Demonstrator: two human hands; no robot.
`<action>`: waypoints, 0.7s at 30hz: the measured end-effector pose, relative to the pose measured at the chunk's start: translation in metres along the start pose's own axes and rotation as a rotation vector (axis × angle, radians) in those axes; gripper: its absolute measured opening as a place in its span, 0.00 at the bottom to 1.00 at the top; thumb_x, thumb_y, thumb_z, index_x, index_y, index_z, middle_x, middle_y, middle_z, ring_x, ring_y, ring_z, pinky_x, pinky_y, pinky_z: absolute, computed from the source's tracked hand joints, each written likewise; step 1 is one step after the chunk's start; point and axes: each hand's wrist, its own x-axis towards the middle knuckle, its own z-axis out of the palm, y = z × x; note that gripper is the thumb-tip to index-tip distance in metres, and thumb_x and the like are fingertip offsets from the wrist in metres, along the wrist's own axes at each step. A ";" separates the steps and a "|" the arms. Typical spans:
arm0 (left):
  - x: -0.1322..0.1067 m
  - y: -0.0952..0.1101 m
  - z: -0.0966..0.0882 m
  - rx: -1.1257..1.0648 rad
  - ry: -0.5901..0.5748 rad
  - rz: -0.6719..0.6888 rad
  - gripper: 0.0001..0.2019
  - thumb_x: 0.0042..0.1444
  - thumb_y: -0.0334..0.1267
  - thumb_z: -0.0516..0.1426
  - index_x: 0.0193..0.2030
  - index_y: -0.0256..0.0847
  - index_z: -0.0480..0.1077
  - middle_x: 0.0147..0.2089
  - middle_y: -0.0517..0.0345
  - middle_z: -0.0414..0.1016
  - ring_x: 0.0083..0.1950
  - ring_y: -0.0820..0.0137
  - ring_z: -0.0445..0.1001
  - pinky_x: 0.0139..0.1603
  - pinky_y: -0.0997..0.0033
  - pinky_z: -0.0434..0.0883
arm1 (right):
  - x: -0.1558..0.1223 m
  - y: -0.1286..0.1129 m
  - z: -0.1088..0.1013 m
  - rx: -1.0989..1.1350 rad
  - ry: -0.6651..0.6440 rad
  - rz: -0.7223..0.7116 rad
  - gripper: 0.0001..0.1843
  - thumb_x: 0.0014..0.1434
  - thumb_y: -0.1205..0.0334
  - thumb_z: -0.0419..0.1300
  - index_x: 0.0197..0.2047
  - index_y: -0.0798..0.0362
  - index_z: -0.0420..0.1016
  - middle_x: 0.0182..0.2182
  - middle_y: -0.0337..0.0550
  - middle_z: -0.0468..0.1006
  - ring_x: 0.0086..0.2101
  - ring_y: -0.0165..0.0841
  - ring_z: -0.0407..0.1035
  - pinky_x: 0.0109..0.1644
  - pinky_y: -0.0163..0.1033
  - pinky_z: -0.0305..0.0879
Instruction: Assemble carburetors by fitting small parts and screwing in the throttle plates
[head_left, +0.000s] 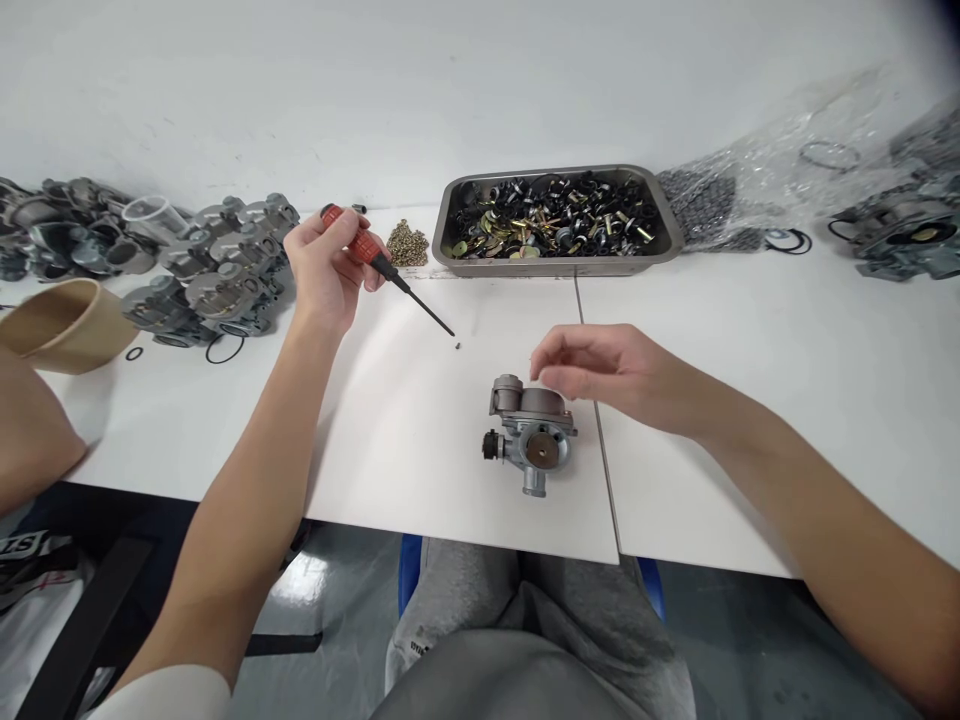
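Observation:
My left hand (324, 268) is closed round the red handle of a small screwdriver (379, 263); its dark shaft slants down to the right, tip just above a tiny dark screw (457, 346) lying on the white table. My right hand (600, 372) hovers with fingers loosely curled just above and behind a grey metal carburetor (529, 432) standing near the table's front edge. Nothing shows between those fingers.
A metal tray (671, 235) of black and brass small parts sits at the back centre, a heap of brass bits (407, 243) beside it. Several carburetors (210, 275) and a paper cup (64, 325) lie left; plastic bags (787, 170) right. Another person's arm (30, 430) intrudes far left.

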 end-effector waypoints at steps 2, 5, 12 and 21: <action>0.001 0.001 -0.001 -0.007 -0.015 -0.007 0.16 0.53 0.54 0.63 0.27 0.45 0.67 0.21 0.59 0.75 0.13 0.76 0.62 0.12 0.70 0.56 | 0.007 0.010 -0.003 -0.004 0.105 0.001 0.20 0.60 0.44 0.61 0.38 0.55 0.76 0.29 0.42 0.74 0.29 0.27 0.65 0.34 0.36 0.60; 0.000 0.002 -0.002 0.003 -0.020 -0.015 0.16 0.52 0.54 0.63 0.27 0.46 0.67 0.21 0.59 0.75 0.13 0.77 0.61 0.12 0.71 0.56 | 0.016 0.025 -0.002 -0.031 0.152 0.046 0.21 0.61 0.44 0.60 0.36 0.56 0.77 0.29 0.42 0.75 0.31 0.29 0.67 0.38 0.37 0.62; -0.006 0.003 0.008 0.064 0.001 -0.027 0.17 0.50 0.54 0.64 0.27 0.43 0.68 0.22 0.58 0.75 0.14 0.77 0.59 0.12 0.72 0.54 | 0.019 0.029 0.004 -0.025 0.132 0.094 0.21 0.62 0.44 0.59 0.36 0.55 0.76 0.30 0.43 0.76 0.32 0.30 0.68 0.39 0.39 0.62; -0.007 0.000 0.011 0.104 -0.002 -0.038 0.18 0.51 0.55 0.63 0.28 0.42 0.67 0.23 0.57 0.76 0.15 0.77 0.62 0.14 0.71 0.57 | 0.019 0.031 0.003 -0.034 0.114 0.091 0.20 0.62 0.45 0.59 0.36 0.55 0.76 0.30 0.42 0.76 0.32 0.30 0.68 0.39 0.38 0.62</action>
